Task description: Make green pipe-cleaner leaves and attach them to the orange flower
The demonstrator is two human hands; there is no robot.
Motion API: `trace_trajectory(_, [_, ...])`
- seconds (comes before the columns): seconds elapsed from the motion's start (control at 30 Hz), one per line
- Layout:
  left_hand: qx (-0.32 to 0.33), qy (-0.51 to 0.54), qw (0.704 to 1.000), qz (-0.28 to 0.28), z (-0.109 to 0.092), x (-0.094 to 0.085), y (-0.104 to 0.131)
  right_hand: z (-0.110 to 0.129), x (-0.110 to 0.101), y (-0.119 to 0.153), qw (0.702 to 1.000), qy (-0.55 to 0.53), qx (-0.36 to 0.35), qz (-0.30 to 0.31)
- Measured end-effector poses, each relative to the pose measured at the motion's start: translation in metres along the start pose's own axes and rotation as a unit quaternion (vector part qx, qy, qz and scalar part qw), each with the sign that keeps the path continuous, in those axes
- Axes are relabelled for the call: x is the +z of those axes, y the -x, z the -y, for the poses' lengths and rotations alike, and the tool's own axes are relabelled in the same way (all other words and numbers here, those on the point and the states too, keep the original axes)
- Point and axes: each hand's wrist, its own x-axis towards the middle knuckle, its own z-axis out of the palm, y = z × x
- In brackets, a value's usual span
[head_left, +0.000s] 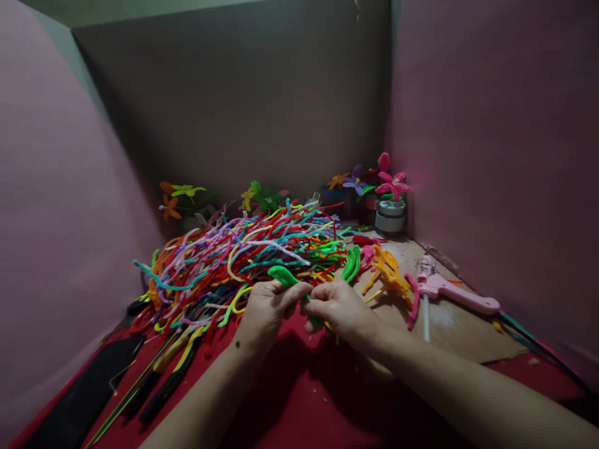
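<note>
Both hands meet at the middle of the red work surface [299, 399], pinching one green pipe cleaner [283, 275] between them. The left hand [264, 312] grips it with thumb and fingers closed over the bent leaf-shaped loop, which pokes up just above the knuckles. The right hand [341, 308] clamps the other end, fingers curled tight; a bit of green shows below it, though the dim light makes it hard to tell how that end is twisted. Right behind the hands sprawls a big heap of pipe cleaners [243, 255] in every colour. Just right of it lie folded green leaves [352, 263] and a yellow shaped piece [388, 274]. Further right, a pink glue gun [452, 293] rests on the cardboard [468, 330]. At the back corner, a pink flower [393, 184] stands in a small pot [390, 218].
</note>
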Motion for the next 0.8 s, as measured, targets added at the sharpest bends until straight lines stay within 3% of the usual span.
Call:
trace_trajectory(0.13, [0.049,-0.018,0.997,-0.063,-0.002,0.001,0.000,-0.001,0.003,-0.001,0.999,-0.023,0.035,-0.022])
trace_trajectory(0.27, [-0.013,0.090,0.991,-0.100,-0.003,-0.008,-0.006,-0.001,0.004,-0.003,1.000,-0.012,0.016,-0.011])
trace_trajectory(0.37, [-0.009,0.091,0.988,-0.128,-0.003,-0.016,-0.011,0.001,0.005,-0.004,1.000,-0.008,0.015,0.007])
trace_trajectory(0.67, [0.042,0.063,0.991,-0.113,0.003,-0.023,-0.017,-0.008,0.007,0.001,0.998,-0.026,0.065,-0.008])
trace_trajectory(0.8, [0.055,0.052,0.987,-0.139,0.005,-0.026,-0.019,-0.009,0.007,0.003,0.998,-0.017,0.063,-0.007])
